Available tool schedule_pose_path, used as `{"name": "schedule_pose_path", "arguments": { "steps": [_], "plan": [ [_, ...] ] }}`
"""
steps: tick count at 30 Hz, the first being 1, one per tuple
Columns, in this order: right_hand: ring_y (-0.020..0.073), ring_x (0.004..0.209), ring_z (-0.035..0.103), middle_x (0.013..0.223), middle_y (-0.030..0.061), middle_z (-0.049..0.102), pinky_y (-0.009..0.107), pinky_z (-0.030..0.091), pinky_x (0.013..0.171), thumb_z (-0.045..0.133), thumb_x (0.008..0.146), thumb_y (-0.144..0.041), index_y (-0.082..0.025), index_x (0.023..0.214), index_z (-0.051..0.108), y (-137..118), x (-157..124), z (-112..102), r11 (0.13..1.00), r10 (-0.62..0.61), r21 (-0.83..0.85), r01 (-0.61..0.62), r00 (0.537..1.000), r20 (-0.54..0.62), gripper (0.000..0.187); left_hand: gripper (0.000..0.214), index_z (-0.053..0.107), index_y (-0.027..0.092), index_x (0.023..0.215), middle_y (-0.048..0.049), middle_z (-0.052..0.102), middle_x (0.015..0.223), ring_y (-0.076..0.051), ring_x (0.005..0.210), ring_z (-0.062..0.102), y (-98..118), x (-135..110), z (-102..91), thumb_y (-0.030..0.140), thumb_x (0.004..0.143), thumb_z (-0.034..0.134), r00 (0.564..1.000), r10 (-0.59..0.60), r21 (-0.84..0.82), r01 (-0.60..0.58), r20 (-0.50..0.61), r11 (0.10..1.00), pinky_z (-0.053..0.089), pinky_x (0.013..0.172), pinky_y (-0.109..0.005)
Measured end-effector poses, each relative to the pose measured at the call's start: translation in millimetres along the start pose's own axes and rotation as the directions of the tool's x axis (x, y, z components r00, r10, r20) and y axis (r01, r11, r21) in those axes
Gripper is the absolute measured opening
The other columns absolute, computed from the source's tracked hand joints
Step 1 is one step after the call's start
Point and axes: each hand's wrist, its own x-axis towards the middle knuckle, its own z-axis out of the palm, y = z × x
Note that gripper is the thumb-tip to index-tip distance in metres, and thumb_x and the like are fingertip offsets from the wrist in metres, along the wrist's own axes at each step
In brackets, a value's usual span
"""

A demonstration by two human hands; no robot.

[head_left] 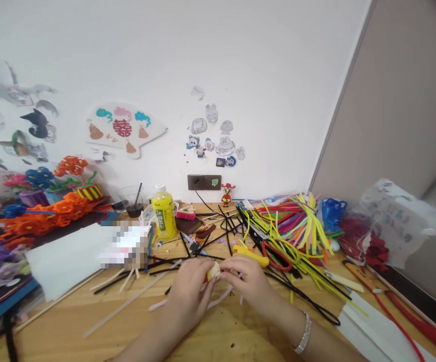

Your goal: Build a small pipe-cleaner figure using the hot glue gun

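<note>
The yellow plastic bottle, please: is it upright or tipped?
Upright: the yellow plastic bottle stands with its round white cap uppermost.

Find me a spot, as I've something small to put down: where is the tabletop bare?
The tabletop is mostly bare between the forearms, and between the left one and the pale strip. Beyond the left hand and right hand, it is crowded: yellow bottle, yellow handle, fuzzy stems.

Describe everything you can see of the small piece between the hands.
The piece is small and rounded: pale cream toward the right hand, yellow and red toward the left. The left hand holds it above the table; the right fingertips are at its edge, contact unclear. The hands hide much of it; full shape and material cannot be told.
</note>
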Motion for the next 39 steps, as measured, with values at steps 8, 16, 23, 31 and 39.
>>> {"name": "schedule_pose_path", "arguments": {
  "steps": [8, 16, 23, 31, 39],
  "plan": [
    [0.0167, 0.072, 0.061, 0.075, 0.0045, 0.07, 0.027, 0.045, 0.067, 0.057, 0.083, -0.028, -0.02, 0.08, 0.07, -0.9, -0.7, 2.5, 0.998, -0.042, -0.039, 0.04, 0.998, -0.044, 0.015, 0.02, 0.047, 0.016, 0.103, -0.0102, 0.06, 0.09, -0.021, 0.083, 0.055, 1.9, 0.6, 0.4, 0.014, 0.082, 0.048, 1.0, 0.028, 0.006, -0.028, 0.007, 1.0, 0.045, 0.073, -0.035],
    [0.0161, 0.07, 0.059, 0.073, 0.0043, 0.068, 0.027, 0.045, 0.066, 0.055, 0.085, -0.028, -0.018, 0.078, 0.069, 2.7, -2.6, 4.1, 0.994, -0.078, -0.084, 0.073, 0.995, -0.058, 0.018, 0.018, 0.048, 0.015, 0.101, -0.0107, 0.06, 0.09, -0.021, 0.082, 0.057, 1.8, 0.6, 2.6, 0.014, 0.083, 0.046, 0.999, 0.043, 0.014, -0.043, 0.015, 0.999, 0.047, 0.072, -0.034],
    [0.0156, 0.068, 0.059, 0.071, 0.004, 0.068, 0.026, 0.045, 0.064, 0.054, 0.085, -0.029, -0.018, 0.075, 0.068, 3.0, -1.9, 3.6, 0.992, -0.076, -0.104, 0.071, 0.996, -0.044, 0.021, 0.017, 0.048, 0.013, 0.099, -0.0117, 0.059, 0.089, -0.021, 0.082, 0.055, 0.9, 1.6, 4.8, 0.01, 0.082, 0.045, 0.998, 0.066, 0.037, -0.067, 0.025, 0.997, 0.047, 0.072, -0.036],
    [0.0154, 0.069, 0.058, 0.072, 0.0032, 0.067, 0.025, 0.043, 0.064, 0.054, 0.085, -0.024, -0.018, 0.073, 0.067, 3.0, -0.5, -0.3, 0.985, -0.063, -0.156, 0.068, 0.997, 0.037, 0.019, 0.019, 0.051, 0.012, 0.099, -0.0122, 0.059, 0.089, -0.022, 0.082, 0.053, -1.2, 3.4, 6.1, 0.007, 0.081, 0.045, 0.993, 0.103, 0.059, -0.107, 0.057, 0.993, 0.047, 0.071, -0.038],
    [0.0148, 0.068, 0.058, 0.07, 0.0025, 0.066, 0.024, 0.043, 0.064, 0.055, 0.084, -0.022, -0.018, 0.071, 0.066, 1.9, 0.9, -1.1, 0.983, -0.035, -0.176, 0.045, 0.998, 0.06, 0.018, 0.017, 0.05, 0.013, 0.099, -0.0106, 0.057, 0.087, -0.02, 0.08, 0.054, 3.8, 4.0, 2.6, 0.011, 0.085, 0.041, 0.992, 0.098, 0.014, -0.1, 0.076, 0.995, 0.048, 0.07, -0.034]
  ]
}}
